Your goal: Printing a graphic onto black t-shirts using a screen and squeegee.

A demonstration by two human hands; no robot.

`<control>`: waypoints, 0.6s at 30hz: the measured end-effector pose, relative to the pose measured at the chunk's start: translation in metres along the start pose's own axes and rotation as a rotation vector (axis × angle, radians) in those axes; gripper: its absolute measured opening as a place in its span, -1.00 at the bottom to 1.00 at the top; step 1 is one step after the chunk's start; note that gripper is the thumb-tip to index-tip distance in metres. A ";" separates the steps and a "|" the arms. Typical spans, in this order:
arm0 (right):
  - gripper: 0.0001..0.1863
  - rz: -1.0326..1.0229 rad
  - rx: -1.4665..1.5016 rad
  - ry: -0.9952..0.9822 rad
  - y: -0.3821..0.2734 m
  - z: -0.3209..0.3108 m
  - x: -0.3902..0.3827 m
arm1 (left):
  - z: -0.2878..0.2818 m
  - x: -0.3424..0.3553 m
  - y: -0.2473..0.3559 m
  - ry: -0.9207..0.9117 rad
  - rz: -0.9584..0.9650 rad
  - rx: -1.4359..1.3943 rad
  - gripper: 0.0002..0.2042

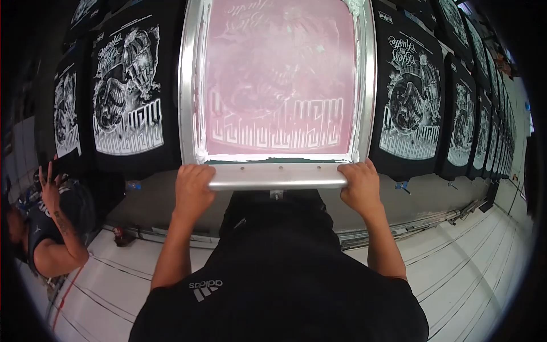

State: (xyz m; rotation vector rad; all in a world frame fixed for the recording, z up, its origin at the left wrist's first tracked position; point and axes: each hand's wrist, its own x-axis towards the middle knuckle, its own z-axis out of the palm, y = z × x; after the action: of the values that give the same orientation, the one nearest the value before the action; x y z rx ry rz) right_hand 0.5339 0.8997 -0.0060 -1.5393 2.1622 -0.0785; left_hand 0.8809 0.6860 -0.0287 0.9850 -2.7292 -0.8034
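A screen-printing frame of silver metal lies ahead of me, its pink mesh showing a faint pale design with blocky shapes along the lower part. White paste or tape lines the inner edges. My left hand is closed over the left end of the frame's near bar, and my right hand grips the right end of that same bar. My black shirt fills the lower middle of the view.
Rows of black shirts with white prints lie on boards at both sides, receding to the right. A co-worker at the lower left raises a tattooed arm with fingers extended. Metal rails run low behind me over a pale floor.
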 end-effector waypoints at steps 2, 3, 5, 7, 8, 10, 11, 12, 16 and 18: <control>-0.57 0.052 0.033 -0.141 0.003 -0.009 0.011 | -0.002 -0.001 0.000 -0.013 0.009 0.013 -0.66; -0.57 0.051 0.035 -0.134 0.003 -0.004 0.006 | -0.003 0.002 -0.003 -0.022 0.023 0.026 -0.66; -0.55 -0.042 -0.026 0.029 0.000 0.013 -0.017 | 0.015 -0.032 -0.003 0.060 0.066 0.119 -0.66; -0.49 -0.029 -0.019 0.078 -0.005 0.030 -0.029 | 0.027 -0.039 0.004 0.120 0.040 0.129 -0.63; -0.50 -0.038 -0.037 0.121 0.005 0.028 -0.010 | 0.029 -0.018 -0.010 0.150 0.084 0.137 -0.64; -0.53 -0.060 -0.063 0.185 0.021 0.009 0.045 | 0.024 0.048 -0.033 0.198 0.146 0.149 -0.64; -0.54 -0.075 -0.070 0.220 0.031 0.001 0.079 | 0.022 0.086 -0.047 0.223 0.172 0.161 -0.64; -0.56 -0.076 -0.095 0.250 0.040 -0.008 0.114 | 0.017 0.126 -0.059 0.228 0.176 0.150 -0.66; -0.60 -0.003 -0.236 0.292 0.067 -0.064 0.254 | -0.018 0.284 -0.098 0.200 0.152 0.233 -0.64; -0.61 -0.009 -0.272 0.277 0.077 -0.090 0.310 | -0.031 0.346 -0.109 0.159 0.077 0.342 -0.65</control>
State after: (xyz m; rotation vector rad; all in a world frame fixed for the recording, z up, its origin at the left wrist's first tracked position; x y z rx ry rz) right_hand 0.3518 0.6271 -0.0585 -1.7779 2.4647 0.0010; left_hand 0.6814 0.3850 -0.0786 0.9458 -2.7953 -0.2359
